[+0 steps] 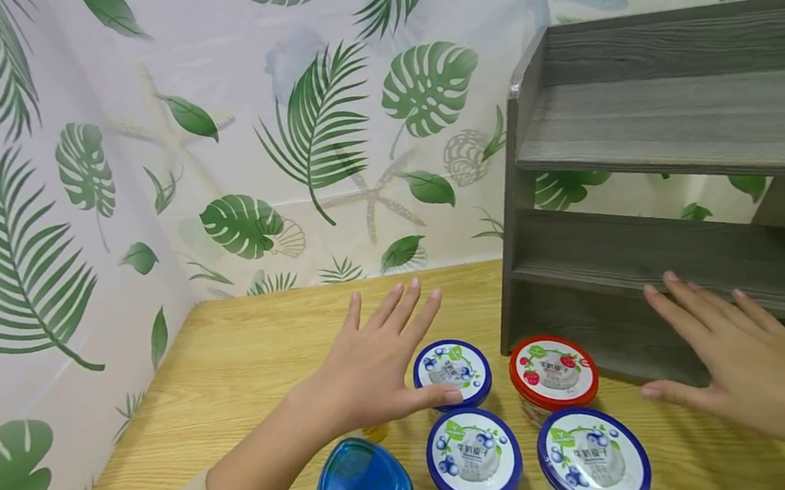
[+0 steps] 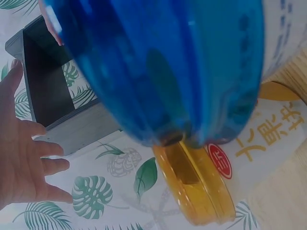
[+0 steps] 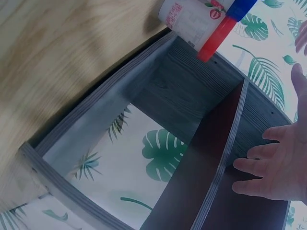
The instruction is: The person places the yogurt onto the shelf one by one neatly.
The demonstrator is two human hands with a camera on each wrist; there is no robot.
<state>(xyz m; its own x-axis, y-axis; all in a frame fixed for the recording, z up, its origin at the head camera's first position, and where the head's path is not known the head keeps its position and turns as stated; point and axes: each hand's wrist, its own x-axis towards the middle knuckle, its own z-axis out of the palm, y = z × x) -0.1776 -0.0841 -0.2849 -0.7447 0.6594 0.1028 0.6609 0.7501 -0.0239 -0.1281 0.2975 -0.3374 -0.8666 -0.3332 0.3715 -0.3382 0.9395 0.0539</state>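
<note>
My left hand (image 1: 378,363) is spread palm down above the tubs, its thumb overlapping the edge of a blue-lidded yogurt tub (image 1: 455,368) in the head view. Fingers extended, my right hand (image 1: 746,358) hovers in front of the shelf, right of a red-lidded tub (image 1: 554,371) with strawberries on its lid. Neither hand holds anything. Two more blue-lidded blueberry tubs (image 1: 474,456) (image 1: 593,457) stand nearer me. Beside my left forearm is a jar with a translucent blue lid (image 1: 360,485). The left wrist view shows a yellow-lidded jar (image 2: 196,187) behind it, mostly hidden by my forearm in the head view.
A grey wooden shelf unit (image 1: 641,126) with several levels stands on the right of the wood-grain table (image 1: 234,360). Leaf-patterned sheeting (image 1: 244,149) covers the walls behind and to the left. The tubs stand close to the shelf's left front corner.
</note>
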